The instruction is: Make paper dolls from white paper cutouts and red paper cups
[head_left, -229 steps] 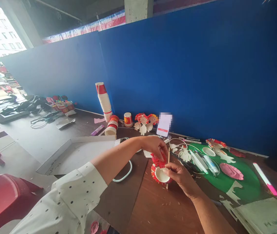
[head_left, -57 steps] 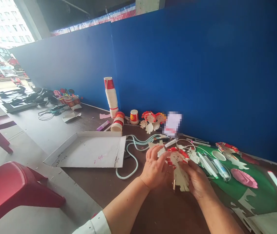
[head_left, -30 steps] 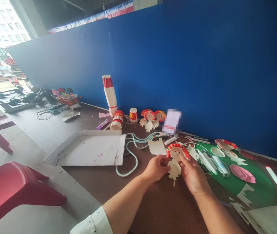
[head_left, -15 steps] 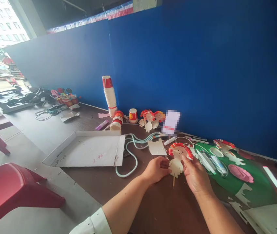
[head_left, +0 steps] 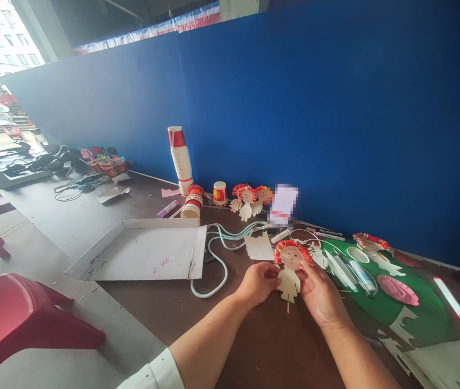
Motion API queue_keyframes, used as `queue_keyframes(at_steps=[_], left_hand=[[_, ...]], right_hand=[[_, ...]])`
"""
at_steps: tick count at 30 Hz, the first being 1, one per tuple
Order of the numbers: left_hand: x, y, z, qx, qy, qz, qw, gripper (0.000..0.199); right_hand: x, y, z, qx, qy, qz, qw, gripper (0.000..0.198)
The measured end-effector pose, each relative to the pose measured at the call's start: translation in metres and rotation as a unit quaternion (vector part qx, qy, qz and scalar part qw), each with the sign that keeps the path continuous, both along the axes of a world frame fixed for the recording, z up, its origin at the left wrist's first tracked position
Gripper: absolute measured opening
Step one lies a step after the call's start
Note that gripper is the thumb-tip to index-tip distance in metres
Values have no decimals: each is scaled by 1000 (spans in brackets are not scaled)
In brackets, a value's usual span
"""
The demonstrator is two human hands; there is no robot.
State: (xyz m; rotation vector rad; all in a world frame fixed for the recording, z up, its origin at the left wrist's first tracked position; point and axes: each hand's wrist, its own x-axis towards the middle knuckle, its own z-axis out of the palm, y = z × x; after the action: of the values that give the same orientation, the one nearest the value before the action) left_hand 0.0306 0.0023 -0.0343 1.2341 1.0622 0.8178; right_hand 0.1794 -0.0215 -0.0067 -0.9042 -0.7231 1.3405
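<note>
A paper doll (head_left: pixel 289 283) with a red-and-yellow frilled head and a drawn face is held upright between my two hands, a thin stick poking out below its legs. My left hand (head_left: pixel 259 283) pinches the doll's left edge at the arm. On the other side, my right hand (head_left: pixel 321 294) grips it near the neck and shoulder, fingers partly behind the paper. Just behind lies a torn piece of cream card (head_left: pixel 259 247). A glue stick or white marker (head_left: pixel 281 235) rests close to the doll's head.
A shallow white box lid (head_left: pixel 148 251) and a pale cable (head_left: pixel 226 270) lie to the left. Paper cups (head_left: pixel 181 165) stand stacked by the blue partition (head_left: pixel 314 108), near similar dolls (head_left: pixel 246 202). Pens, a pink paper cup form (head_left: pixel 398 290) and scraps cover the green sheet (head_left: pixel 428 319) at right.
The doll has shifted slightly left and turned more squarely toward me. My right hand has moved from the head's edge down to the shoulder; my left hand stays at its side.
</note>
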Motion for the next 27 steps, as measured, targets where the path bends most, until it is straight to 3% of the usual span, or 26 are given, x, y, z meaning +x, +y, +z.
queue_keyframes(at_steps=[4, 13, 19, 27], left_hand=[[0, -1, 3, 11, 10, 3, 1000, 22], [-3, -5, 9, 29, 29, 0, 999, 23], [-1, -2, 1, -28, -79, 40, 996, 41], [5, -1, 5, -45, -198, 75, 976, 45]], right_hand=[[4, 1, -3, -33, 9, -9, 999, 45], [1, 2, 0, -27, -13, -11, 999, 46], [-4, -1, -1, 8, -13, 32, 999, 45], [-13, -4, -2, 20, -8, 82, 996, 41]])
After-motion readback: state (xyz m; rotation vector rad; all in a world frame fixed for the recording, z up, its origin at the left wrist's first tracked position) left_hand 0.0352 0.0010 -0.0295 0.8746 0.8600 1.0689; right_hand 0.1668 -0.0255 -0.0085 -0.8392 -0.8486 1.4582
